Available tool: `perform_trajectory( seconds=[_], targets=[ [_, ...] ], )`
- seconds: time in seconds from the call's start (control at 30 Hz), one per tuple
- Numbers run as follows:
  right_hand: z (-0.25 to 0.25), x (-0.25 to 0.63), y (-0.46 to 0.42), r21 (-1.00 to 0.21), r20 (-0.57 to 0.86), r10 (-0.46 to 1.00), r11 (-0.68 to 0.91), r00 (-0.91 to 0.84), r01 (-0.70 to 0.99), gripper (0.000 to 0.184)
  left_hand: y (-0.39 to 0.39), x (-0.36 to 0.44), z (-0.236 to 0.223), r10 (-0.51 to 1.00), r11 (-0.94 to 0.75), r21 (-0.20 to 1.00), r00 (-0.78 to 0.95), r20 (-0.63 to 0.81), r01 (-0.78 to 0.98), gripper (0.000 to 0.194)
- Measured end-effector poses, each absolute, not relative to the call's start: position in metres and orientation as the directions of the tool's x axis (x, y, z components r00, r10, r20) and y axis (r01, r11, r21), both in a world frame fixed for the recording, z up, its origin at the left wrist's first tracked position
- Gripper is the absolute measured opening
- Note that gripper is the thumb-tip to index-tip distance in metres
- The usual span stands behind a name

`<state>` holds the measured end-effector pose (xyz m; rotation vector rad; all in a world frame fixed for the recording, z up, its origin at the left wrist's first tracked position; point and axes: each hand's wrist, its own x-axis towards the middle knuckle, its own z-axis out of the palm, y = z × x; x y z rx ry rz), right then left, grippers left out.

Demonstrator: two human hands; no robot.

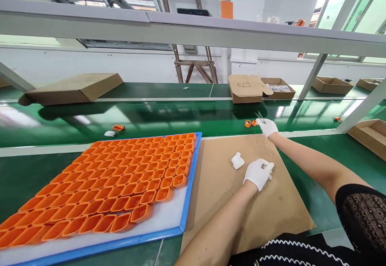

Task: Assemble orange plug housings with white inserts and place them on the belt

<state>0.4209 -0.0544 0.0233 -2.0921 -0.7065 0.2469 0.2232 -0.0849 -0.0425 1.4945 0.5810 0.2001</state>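
My left hand (258, 172), in a white glove, rests on a brown cardboard sheet (241, 201) with its fingers curled round a small dark part. A small white piece (237, 161) lies on the sheet just left of it. My right hand (267, 127), also gloved, reaches to the sheet's far edge and grips metal tweezers (259, 116). The tweezer tips point at two small orange parts (250, 123) on the green belt. To the left, a blue-rimmed white tray (169, 217) holds several rows of orange housings (126, 177).
The green conveyor belt (169, 117) carries one more orange part (118, 128) and a white bit (109, 133) behind the tray. Cardboard boxes (72, 89) (245, 89) (369, 135) stand along the belt. A white frame bar (193, 28) crosses overhead, with slanted posts at right.
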Motion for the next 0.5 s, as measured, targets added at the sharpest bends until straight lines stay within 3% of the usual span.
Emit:
perform_trajectory(
  seconds=[0.23, 0.5],
  targets=[
    [-0.008, 0.350, -0.140, -0.974, -0.203, 0.574, -0.203, 0.793, -0.103, 0.065, -0.091, 0.218, -0.030, 0.486, 0.154, 0.967, 0.837, -0.252, 0.202, 0.056],
    [-0.010, 0.350, -0.148, -0.894, -0.235, 0.536, 0.209, 0.811, -0.397, 0.074, -0.094, 0.215, -0.019, 0.552, 0.186, 0.977, 0.811, -0.195, 0.107, 0.080]
  ],
)
